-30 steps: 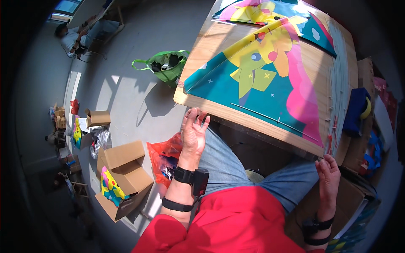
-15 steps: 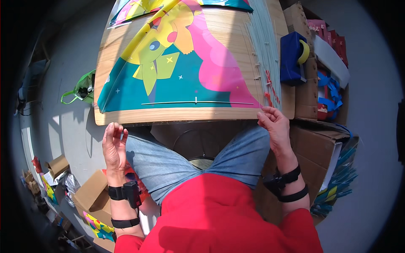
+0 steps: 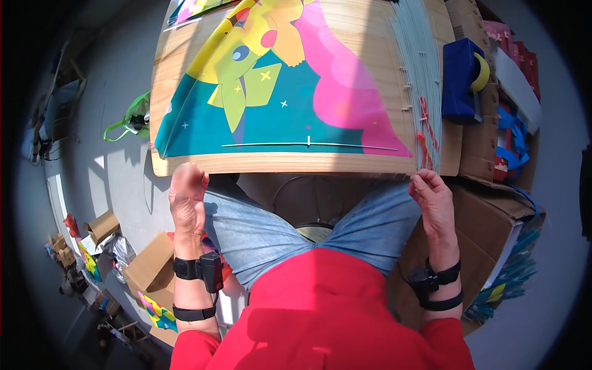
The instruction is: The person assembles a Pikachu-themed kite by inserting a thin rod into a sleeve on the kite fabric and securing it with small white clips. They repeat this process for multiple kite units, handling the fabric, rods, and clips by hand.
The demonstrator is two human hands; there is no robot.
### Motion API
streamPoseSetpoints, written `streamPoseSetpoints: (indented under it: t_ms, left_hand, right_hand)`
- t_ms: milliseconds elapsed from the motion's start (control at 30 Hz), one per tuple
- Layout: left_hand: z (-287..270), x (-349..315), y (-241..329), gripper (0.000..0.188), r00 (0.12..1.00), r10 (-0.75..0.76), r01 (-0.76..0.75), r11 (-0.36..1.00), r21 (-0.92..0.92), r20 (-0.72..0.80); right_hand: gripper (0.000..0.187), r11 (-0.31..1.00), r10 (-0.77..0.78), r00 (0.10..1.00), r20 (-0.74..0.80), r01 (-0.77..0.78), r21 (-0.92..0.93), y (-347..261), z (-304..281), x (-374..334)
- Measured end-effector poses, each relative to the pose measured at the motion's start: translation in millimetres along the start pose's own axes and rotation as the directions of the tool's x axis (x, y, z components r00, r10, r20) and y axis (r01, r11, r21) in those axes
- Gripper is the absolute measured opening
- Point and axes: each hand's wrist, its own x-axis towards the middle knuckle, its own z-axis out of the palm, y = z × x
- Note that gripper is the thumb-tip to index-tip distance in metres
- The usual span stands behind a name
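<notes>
A wooden board point(image 3: 345, 165) spans the far side of my lap. On it lies a thin, shiny triangular sheet point(image 3: 277, 131) printed with a yellow cartoon figure on teal and pink. Along its near edge rests a slim pale rod point(image 3: 259, 145) with a small white fitting at its middle. My left hand point(image 3: 188, 200) is closed at the board's near left corner, its fingertips blurred. Next to the sheet's near right corner, my right hand point(image 3: 433, 203) is pinched closed at the board's edge. What either hand holds, if anything, I cannot make out.
A bundle of long thin rods point(image 3: 418, 61) with red ties point(image 3: 423, 148) lies along the board's right side. Beyond it stand a blue tape dispenser point(image 3: 459, 80) and cardboard boxes point(image 3: 475, 228). A green bag point(image 3: 134, 117) and an open carton point(image 3: 148, 265) are at left.
The whole scene has shifted right in the picture as the view turned. Both hands stay by the board's near corners; the left fingers look more curled and blurred. The sheet and rod keep their places.
</notes>
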Motion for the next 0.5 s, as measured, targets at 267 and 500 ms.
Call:
streamPoseSetpoints:
  t_ms: [267,500]
  left_hand:
    - [13,6,-15,0.016,0.945,0.222,-0.193,0.971,0.138,-0.242]
    - [12,18,-23,0.017,0.983,0.105,-0.092,0.991,0.092,-0.149]
  right_hand:
    - [0.014,0.987,-0.065,0.99,-0.128,0.045,-0.154,-2,17,5]
    - [0.014,0.943,-0.211,0.958,-0.195,0.146,-0.3,5,10,23]
